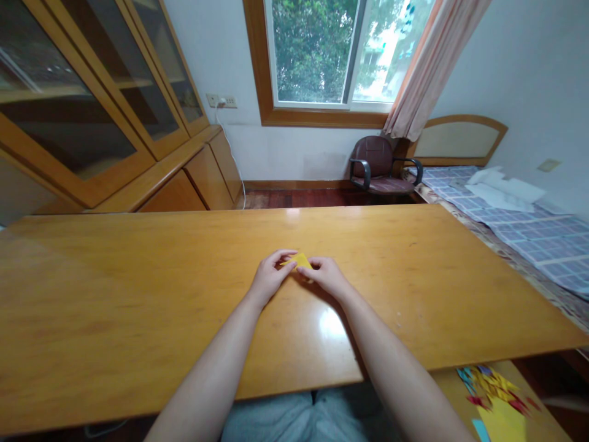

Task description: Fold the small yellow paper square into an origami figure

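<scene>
Between my two hands is a small piece of folded yellow paper [302,260], held just over the wooden table [161,294]. My left hand [271,276] grips its left side, with the thumb in front and the fingers curled behind. On the right side, my right hand [326,274] pinches the paper between thumb and fingers. The fingers partly cover the paper, so its full shape cannot be made out.
Lower right, on a lower surface, lie yellow paper sheets [506,420] and a pile of small coloured paper pieces [494,383]. Beyond the table stand a brown armchair [375,162], a bed [529,233] and a glass-door cabinet [151,147].
</scene>
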